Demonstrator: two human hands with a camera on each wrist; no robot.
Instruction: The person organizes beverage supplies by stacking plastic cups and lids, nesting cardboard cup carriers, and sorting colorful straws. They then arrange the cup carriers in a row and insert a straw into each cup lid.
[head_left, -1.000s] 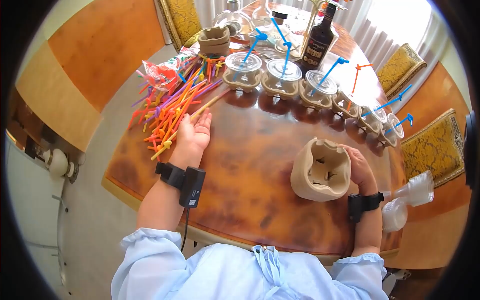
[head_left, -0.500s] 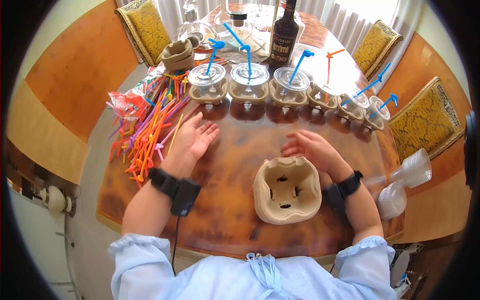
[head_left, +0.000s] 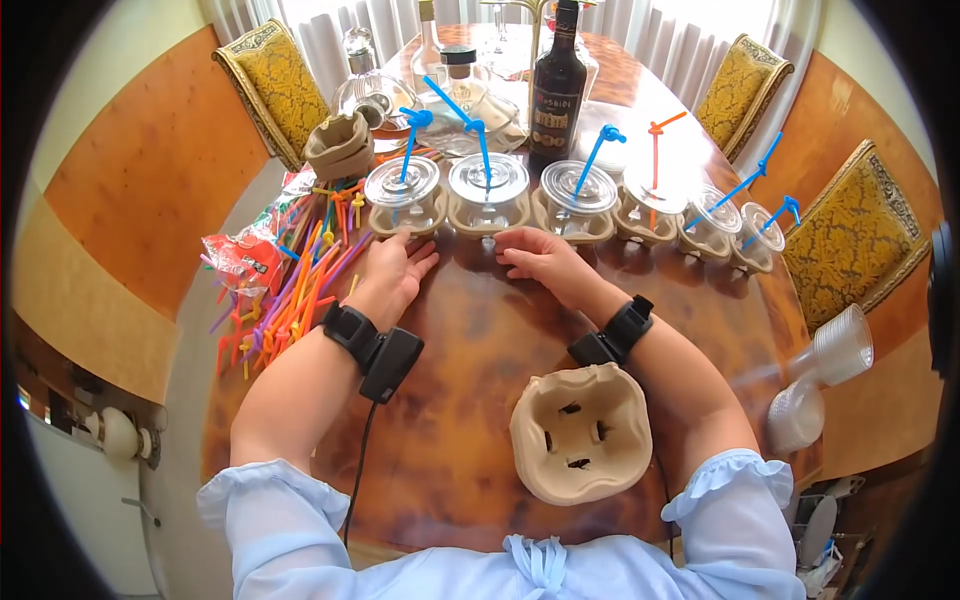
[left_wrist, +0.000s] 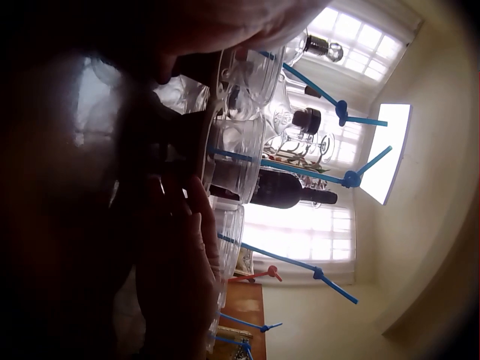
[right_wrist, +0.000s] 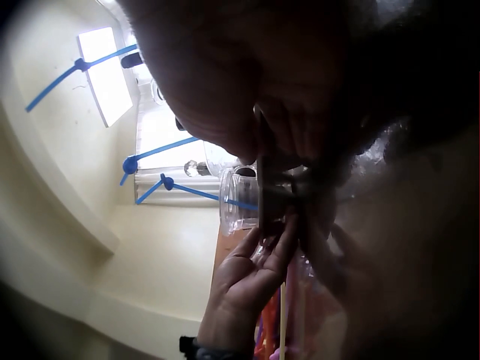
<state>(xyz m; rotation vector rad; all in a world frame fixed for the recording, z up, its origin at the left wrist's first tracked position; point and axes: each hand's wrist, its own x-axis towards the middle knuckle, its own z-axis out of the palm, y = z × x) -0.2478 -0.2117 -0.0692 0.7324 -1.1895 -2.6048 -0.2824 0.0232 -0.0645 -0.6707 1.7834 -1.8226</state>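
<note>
Landmark: the dark bottle (head_left: 557, 95), upright on the worktop (head_left: 430, 450). Item: first lidded cup (head_left: 390, 185) in its pulp carrier (head_left: 384, 222), left of the bottle and nearer me; my left fingers (head_left: 422, 263), loosely extended and holding nothing, lie at its front. Item: second lidded cup (head_left: 475, 178) in a matching holder (head_left: 463, 222), just left of the bottle on my side; my right fingers (head_left: 516, 256), bent, at its front edge (whether they grip it, I cannot tell). Hazards: a lopsided push could skew one cup into its close neighbour; too hard a shove could send the second toward the bottle; a raised knuckle could catch a knotted blue straw (head_left: 476, 127) and lever up the lid. Item: unfilled carrier (head_left: 575, 435), well to my side of the bottle, near my right forearm (head_left: 690, 385); a careless elbow could sweep it away.
</note>
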